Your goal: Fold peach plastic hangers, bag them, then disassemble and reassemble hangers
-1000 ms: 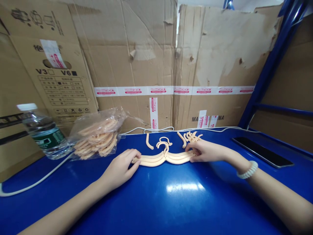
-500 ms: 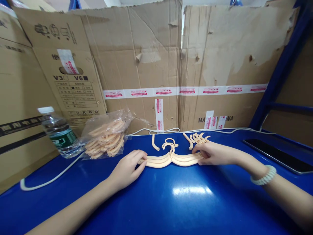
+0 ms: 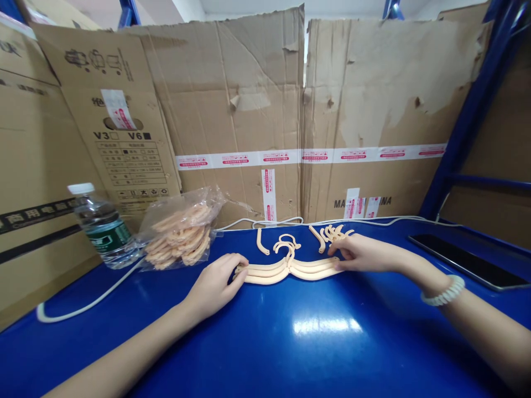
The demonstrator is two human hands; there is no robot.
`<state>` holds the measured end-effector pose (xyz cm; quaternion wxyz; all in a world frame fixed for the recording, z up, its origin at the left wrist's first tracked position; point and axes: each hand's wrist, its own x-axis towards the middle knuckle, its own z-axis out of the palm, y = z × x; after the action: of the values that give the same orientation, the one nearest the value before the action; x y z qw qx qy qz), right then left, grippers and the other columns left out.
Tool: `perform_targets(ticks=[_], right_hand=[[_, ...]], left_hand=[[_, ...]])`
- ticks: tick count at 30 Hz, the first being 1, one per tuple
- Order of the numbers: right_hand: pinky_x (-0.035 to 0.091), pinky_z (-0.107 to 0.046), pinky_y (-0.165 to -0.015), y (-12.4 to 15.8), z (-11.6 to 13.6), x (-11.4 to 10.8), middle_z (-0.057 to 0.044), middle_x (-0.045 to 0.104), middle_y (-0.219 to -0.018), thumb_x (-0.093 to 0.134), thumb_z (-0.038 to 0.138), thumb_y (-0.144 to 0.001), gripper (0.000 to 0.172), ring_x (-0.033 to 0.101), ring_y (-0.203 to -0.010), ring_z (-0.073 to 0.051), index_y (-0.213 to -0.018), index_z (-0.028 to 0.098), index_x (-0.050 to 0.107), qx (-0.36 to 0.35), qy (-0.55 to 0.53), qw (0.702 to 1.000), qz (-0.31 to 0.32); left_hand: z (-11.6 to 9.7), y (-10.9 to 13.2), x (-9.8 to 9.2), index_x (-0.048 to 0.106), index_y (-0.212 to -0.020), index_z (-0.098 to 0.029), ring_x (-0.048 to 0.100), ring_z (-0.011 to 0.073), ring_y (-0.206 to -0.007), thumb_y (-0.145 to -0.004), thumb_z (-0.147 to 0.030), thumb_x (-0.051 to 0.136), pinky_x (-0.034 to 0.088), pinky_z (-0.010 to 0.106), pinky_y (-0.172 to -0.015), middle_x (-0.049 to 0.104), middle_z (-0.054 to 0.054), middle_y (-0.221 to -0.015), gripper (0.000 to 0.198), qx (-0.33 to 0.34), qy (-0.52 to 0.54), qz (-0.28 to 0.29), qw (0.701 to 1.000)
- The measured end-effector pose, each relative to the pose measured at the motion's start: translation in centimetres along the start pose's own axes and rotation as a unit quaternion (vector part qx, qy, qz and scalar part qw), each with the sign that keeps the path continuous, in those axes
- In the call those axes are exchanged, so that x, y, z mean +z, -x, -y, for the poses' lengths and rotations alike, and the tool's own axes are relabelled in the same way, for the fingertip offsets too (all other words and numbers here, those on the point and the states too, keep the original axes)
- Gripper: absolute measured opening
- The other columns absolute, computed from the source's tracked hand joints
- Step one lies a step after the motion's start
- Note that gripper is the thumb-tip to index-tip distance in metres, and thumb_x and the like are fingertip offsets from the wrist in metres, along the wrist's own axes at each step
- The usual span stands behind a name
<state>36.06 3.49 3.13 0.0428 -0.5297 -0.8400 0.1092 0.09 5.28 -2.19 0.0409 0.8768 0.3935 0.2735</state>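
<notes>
Several beige plastic clothes hangers, apparently the folding kind, lie lined up on the blue tabletop, their arms side by side and hooks pointing away from me. My left hand is closed round the left ends of the arms, thumb in front and fingers behind. At the right ends, my right hand has its fingers curled over the tips; its thumb is partly hidden. Just beyond it lie a pile of small curved hooks and a loose hanger arm. Another loose arm rests behind the hangers.
A clear plastic bag full of beige hanger parts stands at left, beside a water bottle. White cable runs past the bottle and along the back. A black phone lies at right. Cardboard sheets wall the back.
My right hand has shifted slightly up and away from me at the right ends of the hangers. My left hand stays almost in place. The view has tilted slightly.
</notes>
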Motion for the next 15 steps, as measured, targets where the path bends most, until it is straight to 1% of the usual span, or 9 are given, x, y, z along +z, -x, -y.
perform_targets(ticks=[4,7,10,15], right_hand=[[0.032,-0.025,-0.052,0.02,-0.19,0.03,0.000,0.054,-0.066,0.058,0.035,-0.083,0.034,0.048,-0.056,-0.014,-0.108,0.013,0.067,0.003,-0.006,1.000,0.001],[0.033,-0.025,-0.052,-0.06,-0.09,0.18,-0.001,0.055,-0.067,0.060,0.036,-0.083,0.034,0.049,-0.058,-0.015,-0.107,0.013,0.067,-0.015,-0.019,1.000,0.011],[0.035,-0.025,-0.054,-0.18,-0.03,0.35,-0.001,0.056,-0.069,0.064,0.038,-0.081,0.038,0.051,-0.060,-0.015,-0.109,0.013,0.066,-0.030,-0.031,0.999,0.013],[0.035,-0.025,-0.054,-0.22,0.02,0.50,-0.001,0.056,-0.069,0.069,0.039,-0.078,0.045,0.051,-0.060,-0.015,-0.114,0.012,0.063,-0.024,-0.042,0.999,0.024]], left_hand=[[-0.16,0.01,-0.03,0.059,-0.102,-0.019,0.061,0.0227,-0.093,-0.093,-0.029,0.046,0.050,0.039,-0.082,0.065,0.007,-0.099,0.018,0.016,0.016,0.009,1.000],[-0.37,0.03,-0.06,0.058,-0.106,-0.019,0.060,0.0230,-0.101,-0.091,-0.027,0.052,0.048,0.039,-0.089,0.064,0.008,-0.106,0.018,0.055,0.039,0.020,0.998],[-0.46,0.05,-0.05,0.057,-0.108,-0.019,0.058,0.0229,-0.106,-0.090,-0.024,0.054,0.047,0.039,-0.092,0.063,0.008,-0.110,0.019,0.083,0.048,0.019,0.995],[-0.23,0.05,0.09,0.057,-0.104,-0.019,0.059,0.0227,-0.106,-0.090,-0.021,0.053,0.048,0.038,-0.091,0.063,0.008,-0.110,0.015,0.087,0.055,0.020,0.995]])
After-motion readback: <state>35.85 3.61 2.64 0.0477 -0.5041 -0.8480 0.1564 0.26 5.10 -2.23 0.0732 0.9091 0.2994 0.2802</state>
